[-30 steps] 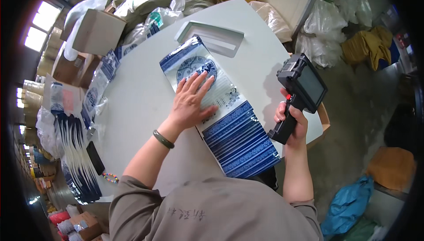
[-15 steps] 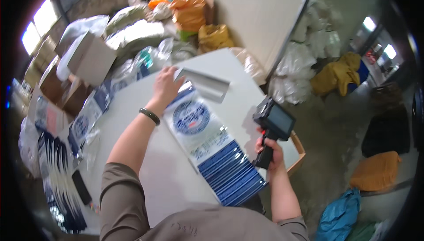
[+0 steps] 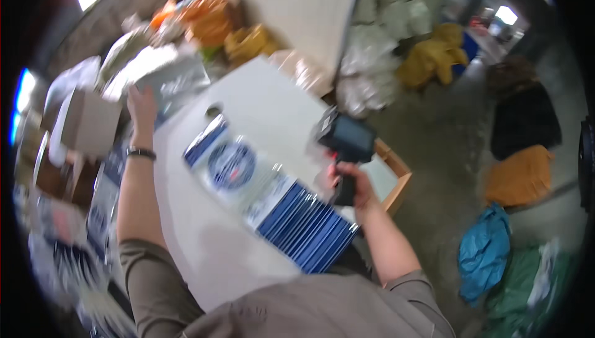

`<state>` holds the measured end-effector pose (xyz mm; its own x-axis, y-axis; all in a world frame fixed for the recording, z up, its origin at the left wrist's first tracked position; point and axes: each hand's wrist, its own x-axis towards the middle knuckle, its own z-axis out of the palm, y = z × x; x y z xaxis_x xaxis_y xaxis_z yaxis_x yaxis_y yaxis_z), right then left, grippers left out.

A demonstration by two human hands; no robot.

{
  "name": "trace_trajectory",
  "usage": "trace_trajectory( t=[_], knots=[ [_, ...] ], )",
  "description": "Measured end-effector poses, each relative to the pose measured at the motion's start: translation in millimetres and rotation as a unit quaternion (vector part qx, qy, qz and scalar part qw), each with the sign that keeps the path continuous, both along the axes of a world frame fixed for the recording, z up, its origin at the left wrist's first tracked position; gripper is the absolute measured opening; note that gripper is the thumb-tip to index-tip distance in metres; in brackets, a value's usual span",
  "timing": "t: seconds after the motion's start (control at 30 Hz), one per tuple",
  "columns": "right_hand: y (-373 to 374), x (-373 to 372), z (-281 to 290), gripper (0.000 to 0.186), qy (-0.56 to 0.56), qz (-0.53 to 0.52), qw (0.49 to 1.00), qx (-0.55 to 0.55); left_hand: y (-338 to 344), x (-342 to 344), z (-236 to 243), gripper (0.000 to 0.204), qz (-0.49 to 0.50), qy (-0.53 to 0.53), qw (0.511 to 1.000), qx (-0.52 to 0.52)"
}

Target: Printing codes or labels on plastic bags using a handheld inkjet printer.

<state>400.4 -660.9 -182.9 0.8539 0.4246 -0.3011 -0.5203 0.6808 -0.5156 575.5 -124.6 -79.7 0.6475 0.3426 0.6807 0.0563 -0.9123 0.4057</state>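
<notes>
My right hand (image 3: 353, 184) is wrapped round the pistol grip of a black handheld printer (image 3: 348, 136) with a small screen, held above the table's right side. Left of it, a stack of flat plastic bags (image 3: 230, 164), printed blue and white with a round emblem, lies slantwise on the white table (image 3: 273, 96). The bags' striped blue ends fan out toward me. My left hand (image 3: 142, 105), with a dark bangle at the wrist, is stretched out past the table's far left edge beside a shiny greyish sheet (image 3: 176, 84). Blur hides whether its fingers hold that sheet.
Cardboard boxes (image 3: 93, 121) and filled sacks crowd the left and far side. An open wooden-edged drawer or box (image 3: 395, 180) juts from the table's right. Blue (image 3: 484, 248) and orange (image 3: 520, 175) bags lie on the floor at right.
My left hand has left the bag stack's far end and swung left past the table edge. The grey rectangular frame there is gone from the table. The view has shifted; the printer stays in my right hand.
</notes>
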Motion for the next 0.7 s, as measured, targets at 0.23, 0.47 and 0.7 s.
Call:
trace_trajectory(
  t=[0.23, 0.47, 0.7],
  knots=[
    [4.5, 13.4, -3.7, 0.058, -0.071, 0.015, 0.996, 0.048, -71.8, -204.3, 7.0, 0.027, -0.176, -0.003, 0.824, -0.539],
    [6.6, 7.1, -6.4, 0.058, -0.098, 0.023, 0.994, 0.05, -198.7, -275.5, -94.8, 0.031, -0.15, -0.035, 0.721, -0.676],
    [6.6, 5.9, -10.9, 0.057, -0.098, 0.006, 0.994, 0.041, -203.7, -267.4, -113.3, 0.041, 0.016, 0.092, 0.92, -0.38]
  ],
)
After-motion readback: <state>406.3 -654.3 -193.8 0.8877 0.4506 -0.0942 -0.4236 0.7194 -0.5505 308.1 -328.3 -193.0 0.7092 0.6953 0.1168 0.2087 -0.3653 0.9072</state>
